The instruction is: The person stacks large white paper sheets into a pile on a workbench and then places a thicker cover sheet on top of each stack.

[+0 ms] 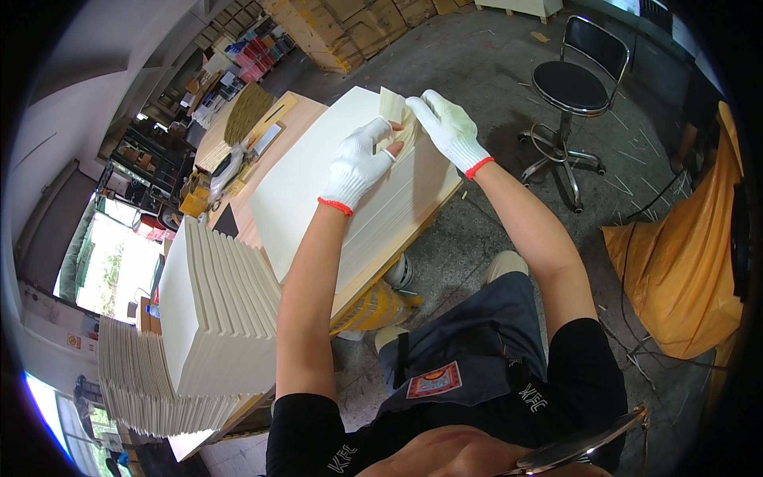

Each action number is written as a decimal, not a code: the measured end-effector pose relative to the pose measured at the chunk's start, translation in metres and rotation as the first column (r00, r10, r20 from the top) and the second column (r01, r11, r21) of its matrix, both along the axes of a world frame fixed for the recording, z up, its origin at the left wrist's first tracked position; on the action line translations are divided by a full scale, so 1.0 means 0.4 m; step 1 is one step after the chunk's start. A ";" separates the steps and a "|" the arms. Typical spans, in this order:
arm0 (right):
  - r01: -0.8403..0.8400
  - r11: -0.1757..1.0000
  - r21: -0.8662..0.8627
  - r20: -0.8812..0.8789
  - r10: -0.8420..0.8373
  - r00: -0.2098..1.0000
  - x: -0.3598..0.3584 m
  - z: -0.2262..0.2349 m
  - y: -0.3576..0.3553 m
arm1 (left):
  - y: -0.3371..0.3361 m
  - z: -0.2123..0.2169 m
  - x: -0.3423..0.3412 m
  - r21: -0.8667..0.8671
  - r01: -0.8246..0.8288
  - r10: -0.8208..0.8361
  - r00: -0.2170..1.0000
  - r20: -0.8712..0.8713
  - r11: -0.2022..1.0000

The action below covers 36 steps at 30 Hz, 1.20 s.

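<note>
A thick stack of cream-white sheets (318, 147) lies on the wooden table, its layered edges facing me. Several lifted, fanned sheets (389, 103) stand up at the far right corner of the stack. My left hand (358, 163), in a white knit glove with a red cuff, is closed on the edges of these sheets, its thumb tip and one fingertip bare. Beside it my right hand (449, 127), gloved the same way, grips the bent sheets from the outer side; its far fingertips are partly hidden.
More stacks of sheets (230, 318) stand to the left on the table (298, 111). Farther back lie a roll of yellow tape (195, 195) and boards. A black swivel stool (572, 87) and an orange sheet-like cover (675, 270) are at the right. Cardboard boxes (350, 32) stand behind.
</note>
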State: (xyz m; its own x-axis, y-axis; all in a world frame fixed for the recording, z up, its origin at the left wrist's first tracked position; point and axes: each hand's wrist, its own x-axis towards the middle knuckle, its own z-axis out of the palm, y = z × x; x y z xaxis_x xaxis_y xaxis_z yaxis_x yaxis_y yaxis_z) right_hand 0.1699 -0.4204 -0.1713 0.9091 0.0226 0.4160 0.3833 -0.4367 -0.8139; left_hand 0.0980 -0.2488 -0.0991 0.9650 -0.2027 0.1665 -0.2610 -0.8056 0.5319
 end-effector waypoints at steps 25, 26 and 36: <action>-0.007 0.997 0.078 -0.058 0.012 0.998 0.003 -0.004 0.003 | 0.022 -0.021 0.019 0.090 0.063 -0.074 0.989 0.127 0.994; -0.010 0.996 0.093 -0.057 0.015 0.998 0.004 -0.007 0.004 | 0.025 -0.024 0.024 0.119 0.083 -0.100 0.984 0.145 0.989; -0.031 0.988 0.149 -0.054 0.040 0.998 0.012 -0.020 -0.001 | 0.009 -0.020 0.016 0.110 0.042 -0.055 0.991 0.124 0.993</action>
